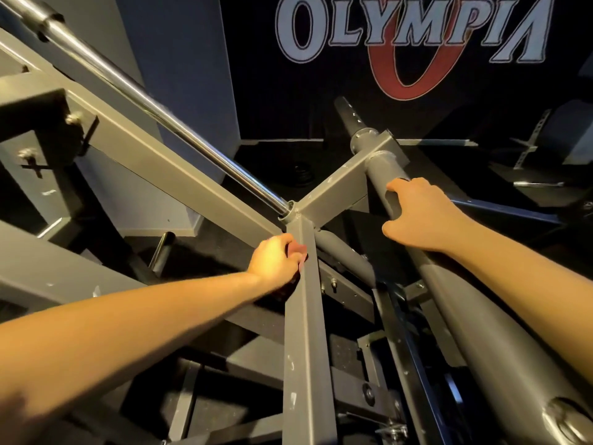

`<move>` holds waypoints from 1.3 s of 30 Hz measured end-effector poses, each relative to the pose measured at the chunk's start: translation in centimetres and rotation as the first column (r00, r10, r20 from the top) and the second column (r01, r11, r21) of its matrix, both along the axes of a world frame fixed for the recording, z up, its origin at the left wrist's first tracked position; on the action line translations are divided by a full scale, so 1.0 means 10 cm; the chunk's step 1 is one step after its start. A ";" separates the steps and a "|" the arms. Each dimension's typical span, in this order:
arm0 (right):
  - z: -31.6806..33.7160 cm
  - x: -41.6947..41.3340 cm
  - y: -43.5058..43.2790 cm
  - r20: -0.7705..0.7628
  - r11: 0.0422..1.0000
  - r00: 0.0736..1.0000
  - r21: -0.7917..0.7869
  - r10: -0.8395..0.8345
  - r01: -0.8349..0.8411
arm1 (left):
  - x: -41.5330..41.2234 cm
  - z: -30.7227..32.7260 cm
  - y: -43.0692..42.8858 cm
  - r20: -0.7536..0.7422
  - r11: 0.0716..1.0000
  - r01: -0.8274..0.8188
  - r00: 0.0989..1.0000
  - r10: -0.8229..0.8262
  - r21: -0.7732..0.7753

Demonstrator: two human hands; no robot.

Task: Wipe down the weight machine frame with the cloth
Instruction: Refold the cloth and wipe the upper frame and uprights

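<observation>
Fingers of the left hand were clenched on the dark cloth, pressed against the square beam, whose length was stretched below them.

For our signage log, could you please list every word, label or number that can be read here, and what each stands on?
"OLYMPIA": large silver letters on the dark wall banner, laid over a big red O-shaped emblem.
No readable label or number shows on the machine frame or the chrome bar.
</observation>
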State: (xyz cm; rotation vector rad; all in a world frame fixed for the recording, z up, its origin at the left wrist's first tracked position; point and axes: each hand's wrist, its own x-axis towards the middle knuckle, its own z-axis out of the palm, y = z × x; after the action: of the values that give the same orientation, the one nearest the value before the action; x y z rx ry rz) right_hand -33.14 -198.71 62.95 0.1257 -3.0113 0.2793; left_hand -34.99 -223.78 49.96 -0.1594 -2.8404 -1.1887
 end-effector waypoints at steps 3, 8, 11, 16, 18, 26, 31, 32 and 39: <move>0.00 -0.03 0.02 0.014 1.000 1.000 0.000 -0.007 0.007 | -0.38 0.01 0.01 0.061 0.991 -0.130 0.990 0.127 0.043; 0.04 -0.01 0.03 -0.005 0.992 1.000 -0.127 -0.003 0.002 | -0.02 0.01 -0.06 0.185 0.995 -0.056 0.982 0.040 0.084; 0.12 0.12 0.01 0.015 0.974 1.000 -0.228 0.008 -0.005 | 0.50 0.01 -0.17 0.335 0.998 0.005 0.942 -0.024 0.058; 0.25 0.52 0.04 0.094 0.977 0.994 -0.211 0.063 -0.042 | 1.18 0.10 -0.24 0.441 0.982 0.191 0.880 -0.174 0.006; 0.20 0.74 0.09 0.101 0.987 0.991 -0.147 0.082 -0.067 | 1.36 0.10 -0.24 0.459 0.956 0.294 0.851 -0.255 -0.014; 0.11 0.89 0.09 0.033 0.986 0.996 -0.151 0.083 -0.077 | 1.03 0.16 -0.18 0.236 0.980 0.187 0.958 -0.165 -0.074; 0.11 0.89 0.11 0.026 0.981 0.996 -0.180 0.082 -0.076 | 1.33 0.15 -0.16 0.271 0.963 0.250 0.938 -0.215 -0.100; 0.11 0.89 0.11 0.029 0.980 0.996 -0.182 0.082 -0.076 | 1.51 0.15 -0.17 0.307 0.941 0.318 0.912 -0.271 -0.113; 0.07 0.85 0.11 0.036 0.989 0.996 -0.128 0.083 -0.078 | 1.45 0.19 -0.14 0.246 0.977 0.201 0.953 -0.179 -0.069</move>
State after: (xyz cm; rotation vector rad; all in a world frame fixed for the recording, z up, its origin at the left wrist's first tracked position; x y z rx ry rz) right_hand -24.60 -197.62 63.70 0.2331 -3.0230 0.4860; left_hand -20.53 -225.19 51.87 -0.3234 -3.1554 -1.1809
